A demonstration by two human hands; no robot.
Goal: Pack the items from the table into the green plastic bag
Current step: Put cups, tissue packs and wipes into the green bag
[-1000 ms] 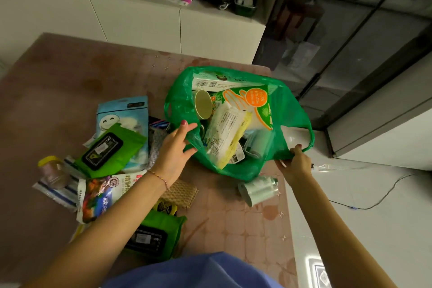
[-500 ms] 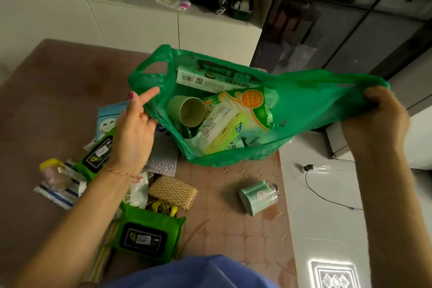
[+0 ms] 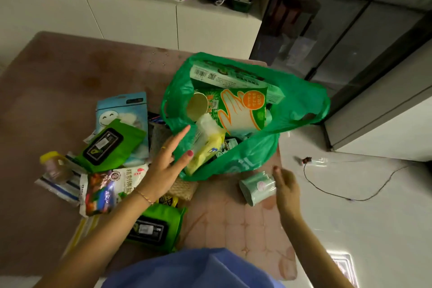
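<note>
The green plastic bag (image 3: 297, 103) lies open on the table's far right part, holding a glove pack (image 3: 243, 110), a paper cup (image 3: 197, 106), a long box (image 3: 233, 77) and a yellow-white pack (image 3: 208, 147). My left hand (image 3: 168, 163) hovers open at the bag's near-left rim, fingers spread. My right hand (image 3: 286, 184) is blurred, fingers apart, touching the right side of a pale green cotton-swab tub (image 3: 257, 188) lying on the table just below the bag. Left of the bag lie two green wipe packs (image 3: 109, 145) (image 3: 154, 229), a blue smiley pouch (image 3: 121, 110) and a snack bag (image 3: 105, 189).
A small yellow-lidded jar (image 3: 55, 166) and striped flat packs (image 3: 60, 186) sit at the left of the pile. A woven pad (image 3: 182, 190) lies under my left wrist. The table edge (image 3: 284, 194) runs just right of the tub; a cable (image 3: 350, 194) trails on the white floor.
The bag was lifted by both hands and is now set down again. My right hand let go of the handle and dropped to the swab tub; my left hand released the rim.
</note>
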